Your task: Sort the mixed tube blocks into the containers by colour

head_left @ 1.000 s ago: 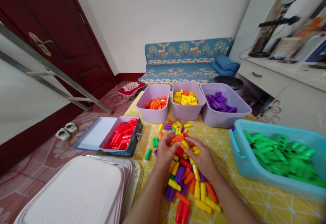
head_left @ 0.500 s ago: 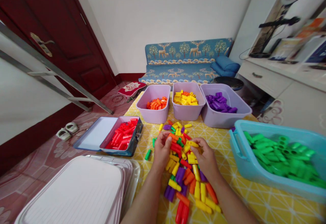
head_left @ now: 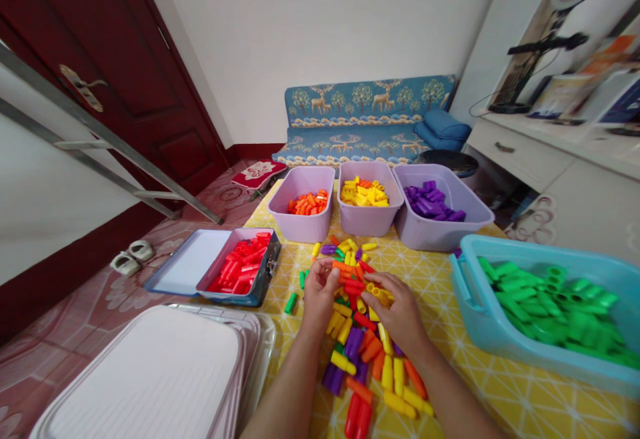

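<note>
A mixed pile of short plastic tubes (head_left: 354, 342), in red, yellow, orange, purple and green, covers the middle of the table between my forearms. My left hand (head_left: 320, 292) is closed at the pile's far left side, gripping an orange tube (head_left: 344, 268) between thumb and fingers. Opposite it, my right hand (head_left: 400, 309) curls palm down around yellow tubes (head_left: 374, 289), whose hollow ends point outward. The fingers partly cover these yellow pieces. Red tubes (head_left: 353, 287) lie between the two hands.
Lilac bins along the far edge hold orange (head_left: 301, 229), yellow (head_left: 370, 222) and purple tubes (head_left: 437, 236). At right stands a turquoise tub (head_left: 470, 306) of green tubes. A hinged tin (head_left: 267, 279) with red tubes and stacked pale lids (head_left: 150, 372) are at left.
My right hand has shifted slightly left and turned more palm down over the yellow tubes. My left hand stays almost in place, with the orange tube moved slightly right.
</note>
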{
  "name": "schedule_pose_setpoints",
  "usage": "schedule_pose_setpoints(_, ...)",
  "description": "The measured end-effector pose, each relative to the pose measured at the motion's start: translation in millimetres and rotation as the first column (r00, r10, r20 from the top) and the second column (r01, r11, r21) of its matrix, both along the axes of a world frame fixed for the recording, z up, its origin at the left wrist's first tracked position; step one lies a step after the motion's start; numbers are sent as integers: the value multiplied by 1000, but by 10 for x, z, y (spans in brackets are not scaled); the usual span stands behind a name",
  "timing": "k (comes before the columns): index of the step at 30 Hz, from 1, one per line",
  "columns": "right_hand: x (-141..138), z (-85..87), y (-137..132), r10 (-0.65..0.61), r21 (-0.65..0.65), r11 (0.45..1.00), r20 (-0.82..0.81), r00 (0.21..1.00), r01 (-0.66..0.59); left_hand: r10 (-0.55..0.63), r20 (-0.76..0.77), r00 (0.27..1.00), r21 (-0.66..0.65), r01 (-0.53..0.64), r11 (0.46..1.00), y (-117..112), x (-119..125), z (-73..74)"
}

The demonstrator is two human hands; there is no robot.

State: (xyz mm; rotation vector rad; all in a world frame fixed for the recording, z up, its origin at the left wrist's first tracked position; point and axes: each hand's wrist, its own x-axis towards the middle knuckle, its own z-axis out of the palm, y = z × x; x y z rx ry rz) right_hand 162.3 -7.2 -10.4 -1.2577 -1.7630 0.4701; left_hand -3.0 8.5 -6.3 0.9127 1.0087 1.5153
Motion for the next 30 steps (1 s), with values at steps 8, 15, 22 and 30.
schedule_pose_setpoints(8, -31, 11, -7, -3, 46, 999, 81, 997, -1, -37, 9, 999, -25, 37, 999, -67, 66, 60)
schedule_pose_setpoints(15, -26, 66, -25, 29, -5, 1000, -100, 995, -29, 3, 38, 999, 13, -4, 1000, -23, 0, 51)
schedule_pose_setpoints(22, 0, 131, -78, 62, -60, 995, -239, 969, -79, 184, -209, 960, 104, -165, 981, -3, -76, 25)
schedule_pose_setpoints(30, 56, 129, 160, -93, -71, 994, -213, 973, 79, 398, -566, 723, 344, -231, 910, 2, -125, 16)
